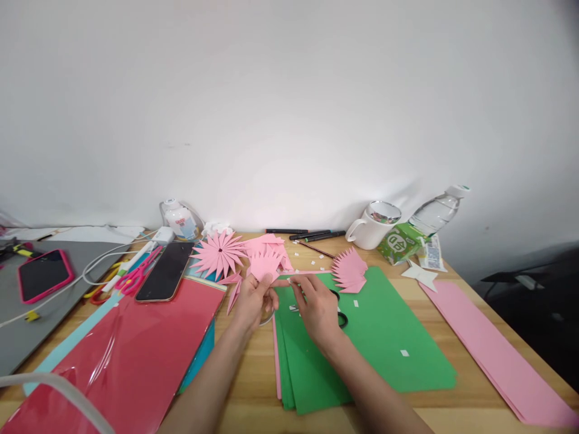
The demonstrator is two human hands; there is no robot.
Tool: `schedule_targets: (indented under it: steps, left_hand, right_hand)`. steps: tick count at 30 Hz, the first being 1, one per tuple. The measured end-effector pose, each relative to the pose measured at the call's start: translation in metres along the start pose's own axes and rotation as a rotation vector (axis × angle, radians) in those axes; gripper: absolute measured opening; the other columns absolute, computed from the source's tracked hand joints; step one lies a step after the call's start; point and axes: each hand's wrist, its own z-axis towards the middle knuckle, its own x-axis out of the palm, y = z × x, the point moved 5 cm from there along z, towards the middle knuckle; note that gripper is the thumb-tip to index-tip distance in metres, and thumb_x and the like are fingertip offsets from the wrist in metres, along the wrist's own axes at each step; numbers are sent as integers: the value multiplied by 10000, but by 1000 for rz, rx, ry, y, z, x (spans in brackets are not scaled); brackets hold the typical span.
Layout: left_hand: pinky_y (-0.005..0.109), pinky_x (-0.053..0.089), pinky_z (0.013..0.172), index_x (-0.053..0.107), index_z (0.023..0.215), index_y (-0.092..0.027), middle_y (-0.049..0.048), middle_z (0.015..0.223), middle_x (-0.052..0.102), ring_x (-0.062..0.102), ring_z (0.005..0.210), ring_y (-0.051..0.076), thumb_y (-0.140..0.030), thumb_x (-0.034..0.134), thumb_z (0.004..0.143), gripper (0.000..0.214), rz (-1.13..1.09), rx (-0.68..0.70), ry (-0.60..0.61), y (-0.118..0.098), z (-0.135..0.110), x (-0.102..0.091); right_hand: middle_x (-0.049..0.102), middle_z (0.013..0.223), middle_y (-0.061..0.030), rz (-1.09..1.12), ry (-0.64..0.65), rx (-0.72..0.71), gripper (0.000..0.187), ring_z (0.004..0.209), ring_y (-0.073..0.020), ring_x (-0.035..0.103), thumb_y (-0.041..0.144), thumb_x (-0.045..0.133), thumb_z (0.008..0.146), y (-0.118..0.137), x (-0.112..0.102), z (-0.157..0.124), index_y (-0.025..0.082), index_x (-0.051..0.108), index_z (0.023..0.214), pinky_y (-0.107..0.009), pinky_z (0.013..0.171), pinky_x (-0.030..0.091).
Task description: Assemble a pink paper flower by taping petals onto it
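My left hand pinches a fan-shaped folded pink paper piece with a spiky upper edge, thumb in front. Beside it, my right hand hovers over the green paper sheets, its thumb and fingertips closed on what looks like a tiny white paper scrap. Partly hidden behind that hand lie scissors with black handles. A spiky pink paper rosette stands left of my left hand, and another pleated pink fan lies at the far edge of the green sheets.
Black markers lie by the wall. A white mug, a green box and a tilted water bottle stand back right. Pink strips lie right; a phone, pink scissors and red sheets lie left.
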Motion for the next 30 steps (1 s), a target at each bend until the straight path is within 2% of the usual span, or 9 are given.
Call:
schedule_targets:
  steps: [4, 10, 13, 16, 20, 24, 26, 29, 30]
  left_hand:
    - [175, 204, 312, 590, 703, -116, 45, 492, 638, 438, 293, 69, -479, 677, 674, 374, 4, -6, -21, 0, 1, -2]
    - [175, 195, 323, 600, 663, -107, 5, 356, 522, 405, 294, 64, -497, 658, 690, 395, 31, -28, -21, -1, 1, -3]
    - [172, 190, 323, 608, 668, -104, 8, 351, 522, 387, 289, 59, -508, 634, 712, 407, 76, -33, -12, -1, 0, -3]
    - [168, 194, 328, 616, 690, -105, -2, 348, 515, 371, 286, 55, -512, 601, 744, 410, 127, -18, 7, 1, -1, -2]
    - [174, 181, 327, 617, 738, -97, -17, 343, 501, 342, 275, 52, -516, 580, 763, 421, 149, 8, 34, 4, 0, -3]
    - [172, 182, 323, 606, 755, -101, -33, 328, 481, 336, 266, 55, -527, 589, 749, 427, 141, 3, 31, 4, 0, -2]
    - [170, 182, 323, 596, 739, -104, -30, 328, 484, 337, 267, 53, -528, 589, 749, 424, 132, 1, 27, 2, -1, -1]
    - [168, 190, 326, 591, 725, -106, -15, 337, 505, 352, 275, 53, -523, 604, 741, 418, 94, -11, 30, -1, -2, -1]
    - [168, 197, 328, 593, 726, -107, -11, 340, 512, 365, 279, 56, -524, 614, 732, 417, 68, -15, 27, -2, -1, -1]
  right_hand:
    - [675, 879, -85, 6, -29, 11, 219, 768, -184, 634, 193, 430, 922, -1, -1, -1, 195, 649, 922, -266, 639, 449]
    - [657, 929, -79, 219, 51, 81, 211, 753, -173, 630, 206, 425, 904, -4, 2, -1, 200, 630, 952, -274, 659, 484]
    - [661, 819, -60, 362, 86, 189, 213, 709, -172, 623, 272, 438, 898, -10, 4, 0, 195, 630, 847, -264, 605, 492]
    - [657, 696, -43, 521, 115, 370, 224, 614, -167, 606, 356, 516, 850, -18, 9, -1, 180, 616, 753, -257, 522, 487]
    - [646, 660, -49, 687, 149, 511, 287, 577, -170, 599, 438, 610, 761, -25, 18, -3, 156, 598, 712, -265, 485, 493]
    - [641, 749, -45, 836, 154, 619, 399, 601, -173, 610, 486, 674, 692, -31, 23, -5, 158, 565, 892, -265, 444, 500]
    - [638, 794, -32, 798, 99, 566, 389, 629, -166, 618, 440, 701, 692, -31, 18, -3, 180, 548, 937, -271, 489, 517]
    - [623, 774, -35, 599, 21, 285, 132, 700, -164, 617, 327, 608, 813, -21, 5, 2, 196, 600, 797, -281, 606, 525]
    - [624, 788, -47, 523, -1, 181, 124, 735, -168, 619, 285, 559, 850, -16, 1, 3, 200, 619, 783, -285, 638, 523]
